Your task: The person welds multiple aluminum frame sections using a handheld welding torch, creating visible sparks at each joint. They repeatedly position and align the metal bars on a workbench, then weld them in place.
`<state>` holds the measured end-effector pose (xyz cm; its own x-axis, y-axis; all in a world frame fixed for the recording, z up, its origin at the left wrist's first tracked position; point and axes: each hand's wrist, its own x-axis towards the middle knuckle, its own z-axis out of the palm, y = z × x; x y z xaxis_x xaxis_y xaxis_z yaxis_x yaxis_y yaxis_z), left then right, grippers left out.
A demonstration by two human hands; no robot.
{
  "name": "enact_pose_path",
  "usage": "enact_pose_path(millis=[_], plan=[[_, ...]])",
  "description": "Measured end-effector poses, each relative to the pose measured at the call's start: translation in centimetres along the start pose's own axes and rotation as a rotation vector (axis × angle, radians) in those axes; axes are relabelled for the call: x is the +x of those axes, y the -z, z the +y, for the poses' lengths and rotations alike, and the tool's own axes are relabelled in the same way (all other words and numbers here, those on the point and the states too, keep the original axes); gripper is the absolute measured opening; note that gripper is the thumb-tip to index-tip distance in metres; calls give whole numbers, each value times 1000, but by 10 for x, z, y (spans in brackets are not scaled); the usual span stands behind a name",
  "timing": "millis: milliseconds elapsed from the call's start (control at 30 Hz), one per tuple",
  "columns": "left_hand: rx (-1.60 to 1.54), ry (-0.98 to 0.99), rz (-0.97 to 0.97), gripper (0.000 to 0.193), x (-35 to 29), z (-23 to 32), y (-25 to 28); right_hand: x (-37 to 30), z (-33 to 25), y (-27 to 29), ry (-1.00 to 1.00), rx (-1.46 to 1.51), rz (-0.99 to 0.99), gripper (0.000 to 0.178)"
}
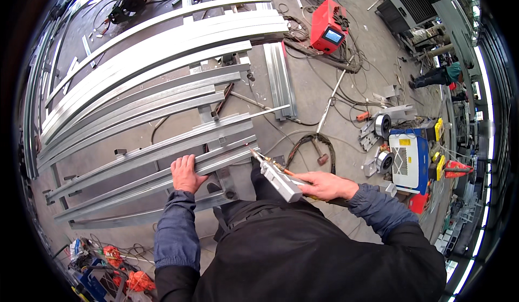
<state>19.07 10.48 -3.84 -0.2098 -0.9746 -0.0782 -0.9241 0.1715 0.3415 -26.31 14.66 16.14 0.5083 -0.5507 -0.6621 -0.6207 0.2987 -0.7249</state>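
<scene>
Smooth, shiny metal profiles

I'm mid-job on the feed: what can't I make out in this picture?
In the head view:
Right hand: the fingers' grip beneath the gray handheld tool, hidden by hand and tool.
Tool tip: too small to tell whether it touches the metal bars.
Left hand: its palm, hidden by the back of the hand.
Screen on the red machine: too small to read.

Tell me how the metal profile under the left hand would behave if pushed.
The metal profile is likely stiff, given its long, folded edges. It would probably slide, not roll, having flat faces. Its smooth sheen may make it slippery under the left hand.
</scene>
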Motion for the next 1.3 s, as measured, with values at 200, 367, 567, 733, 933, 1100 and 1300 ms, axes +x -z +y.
enact_pose_path(millis=[200, 367, 567, 733, 933, 1100, 1300], plan=[[22, 10, 22, 87, 4, 2, -1, 31, 13, 74, -68, 114, -218, 52], [22, 52, -18, 90, 7, -1, -4, 80, 20, 131, -313, 330, -426, 55], [43, 55, -25, 90, 13, -1, -5, 152, 63, 192, -429, 365, -634, 32], [44, 44, -9, 89, 17, -1, -7, 204, 54, 230, -541, 342, -725, 36], [47, 88, -77, 92, 20, -4, -9, 249, 14, 248, -616, 238, -838, 36], [49, 79, -80, 90, 21, -3, -7, 264, -1, 253, -599, 153, -837, 33], [41, 82, -74, 89, 21, -1, -6, 267, -11, 255, -561, 120, -874, 35]])
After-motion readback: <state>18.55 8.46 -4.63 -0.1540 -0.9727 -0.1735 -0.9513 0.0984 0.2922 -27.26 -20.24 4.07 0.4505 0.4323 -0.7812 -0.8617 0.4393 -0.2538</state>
